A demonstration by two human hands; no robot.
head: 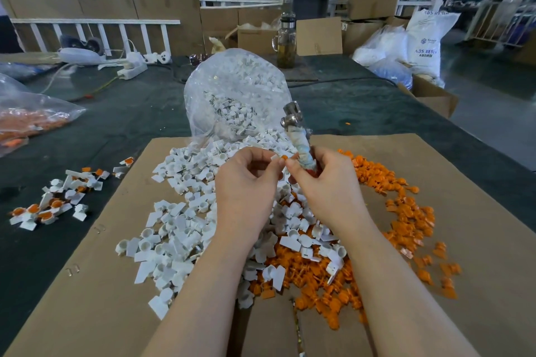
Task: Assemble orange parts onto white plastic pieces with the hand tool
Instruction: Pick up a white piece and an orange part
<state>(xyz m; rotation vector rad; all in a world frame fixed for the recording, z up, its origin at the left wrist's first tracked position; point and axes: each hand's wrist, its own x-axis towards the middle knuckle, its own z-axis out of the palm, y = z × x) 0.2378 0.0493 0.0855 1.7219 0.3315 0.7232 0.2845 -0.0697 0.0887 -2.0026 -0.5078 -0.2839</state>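
Two hands meet at the centre of the frame: the left hand (246, 174) pinches a white piece (274, 157) with an orange part (284, 157) at its tip, while the right hand (322, 180) curls round the wrapped handle of the hand tool (301, 142) and pinches toward that part. Both plastic bits look light, stiff and small, likely slippery; gripping the white piece by its flat tab seems safest.

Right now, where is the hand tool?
In the head view the hand tool is just right of centre, held upright in the right hand, its metal head sticking up in front of the clear bag of white pieces.
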